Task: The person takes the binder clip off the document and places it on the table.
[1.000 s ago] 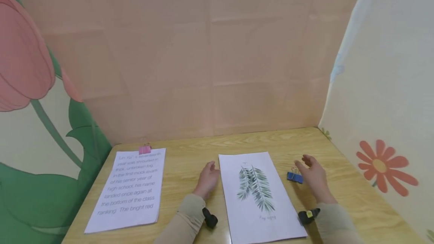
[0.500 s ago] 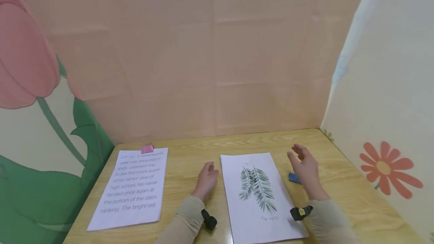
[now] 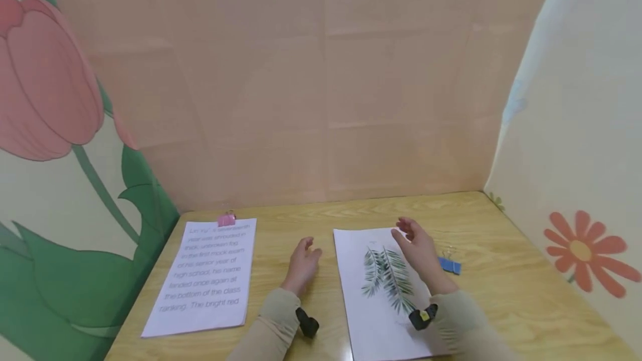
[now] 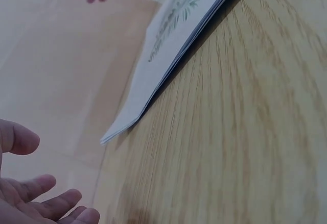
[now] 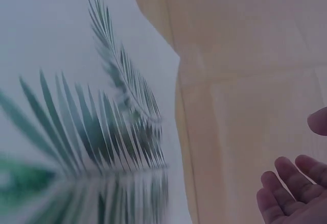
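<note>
A stack of white paper sheets [image 3: 373, 325] with a printed green palm leaf lies on the table. My right hand [image 3: 420, 252] is over its upper right part, fingers loosely bent and holding nothing. Just right of that hand sits a blue binder clip [image 3: 450, 266] with its wire handles up. My left hand [image 3: 302, 266] is a little left of the stack's left edge, its fingers relaxed around nothing. In the left wrist view the layered sheet edges [image 4: 134, 119] show, with the left thumb and fingers apart from them. The right wrist view has the leaf print [image 5: 127, 76] up close.
At the left of the wooden table [image 3: 286, 325] lies a second paper stack [image 3: 198, 288] with printed text, a pink binder clip [image 3: 227, 220] at its top edge. A pinkish sheet [image 3: 321, 99] covers the back wall. Patterned walls stand on both sides.
My right hand has moved left from the blue binder clip to over the leaf-printed stack, so the clip shows again. My left hand stays beside the stack. The head view has shifted slightly.
</note>
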Action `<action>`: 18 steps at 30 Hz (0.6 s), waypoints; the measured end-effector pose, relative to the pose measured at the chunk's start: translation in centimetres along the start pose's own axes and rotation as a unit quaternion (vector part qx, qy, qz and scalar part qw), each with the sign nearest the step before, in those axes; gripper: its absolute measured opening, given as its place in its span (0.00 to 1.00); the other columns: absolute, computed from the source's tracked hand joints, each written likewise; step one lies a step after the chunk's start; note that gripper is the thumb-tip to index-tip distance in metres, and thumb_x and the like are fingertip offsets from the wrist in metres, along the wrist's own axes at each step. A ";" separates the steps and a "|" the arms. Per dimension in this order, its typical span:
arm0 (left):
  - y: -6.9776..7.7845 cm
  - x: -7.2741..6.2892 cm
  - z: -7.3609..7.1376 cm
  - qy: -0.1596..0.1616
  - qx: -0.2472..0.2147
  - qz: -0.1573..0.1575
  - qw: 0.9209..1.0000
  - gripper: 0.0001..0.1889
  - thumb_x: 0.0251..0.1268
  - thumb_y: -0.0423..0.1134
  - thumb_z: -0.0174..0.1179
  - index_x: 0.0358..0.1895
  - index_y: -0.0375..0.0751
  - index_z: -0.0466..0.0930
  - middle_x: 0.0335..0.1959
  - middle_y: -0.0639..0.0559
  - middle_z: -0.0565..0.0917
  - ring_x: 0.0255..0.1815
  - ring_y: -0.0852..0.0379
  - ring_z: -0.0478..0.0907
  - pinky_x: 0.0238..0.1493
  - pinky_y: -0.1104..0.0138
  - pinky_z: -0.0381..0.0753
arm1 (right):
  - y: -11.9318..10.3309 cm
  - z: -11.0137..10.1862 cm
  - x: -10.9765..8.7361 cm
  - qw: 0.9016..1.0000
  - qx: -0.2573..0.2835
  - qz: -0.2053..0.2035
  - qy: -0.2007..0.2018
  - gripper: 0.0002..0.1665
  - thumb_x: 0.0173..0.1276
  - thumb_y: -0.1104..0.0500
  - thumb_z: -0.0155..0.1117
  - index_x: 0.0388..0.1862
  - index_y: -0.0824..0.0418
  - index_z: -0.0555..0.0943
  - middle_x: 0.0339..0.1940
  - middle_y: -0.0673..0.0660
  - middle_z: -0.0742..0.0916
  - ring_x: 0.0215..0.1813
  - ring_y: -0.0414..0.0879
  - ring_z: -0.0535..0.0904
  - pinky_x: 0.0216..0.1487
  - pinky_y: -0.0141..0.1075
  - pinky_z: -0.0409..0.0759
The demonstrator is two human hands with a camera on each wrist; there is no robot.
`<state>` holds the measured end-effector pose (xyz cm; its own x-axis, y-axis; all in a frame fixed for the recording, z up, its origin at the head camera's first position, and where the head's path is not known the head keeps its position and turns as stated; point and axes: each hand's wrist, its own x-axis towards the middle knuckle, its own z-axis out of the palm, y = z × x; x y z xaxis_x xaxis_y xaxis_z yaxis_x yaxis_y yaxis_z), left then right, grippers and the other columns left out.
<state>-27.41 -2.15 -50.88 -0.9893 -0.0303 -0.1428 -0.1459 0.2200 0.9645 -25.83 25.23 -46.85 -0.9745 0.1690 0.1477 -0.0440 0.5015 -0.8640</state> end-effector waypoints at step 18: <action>-1.1 -0.9 -3.9 0.060 0.032 0.048 0.996 0.25 0.76 0.34 0.54 0.73 0.30 0.66 0.73 0.30 0.69 0.74 0.30 0.63 0.70 0.39 0.65 | -1.4 6.3 -0.8 0.996 0.001 -0.025 -0.087 0.29 0.76 0.56 0.64 0.68 0.72 0.73 0.59 0.68 0.84 0.61 0.63 0.80 0.62 0.53 0.78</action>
<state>-26.34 -6.17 -50.99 -0.9923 -0.1222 -0.0183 -0.0533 0.2898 0.9556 -26.33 19.06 -48.83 -0.9944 -0.0056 0.1052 -0.0937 0.5039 -0.8586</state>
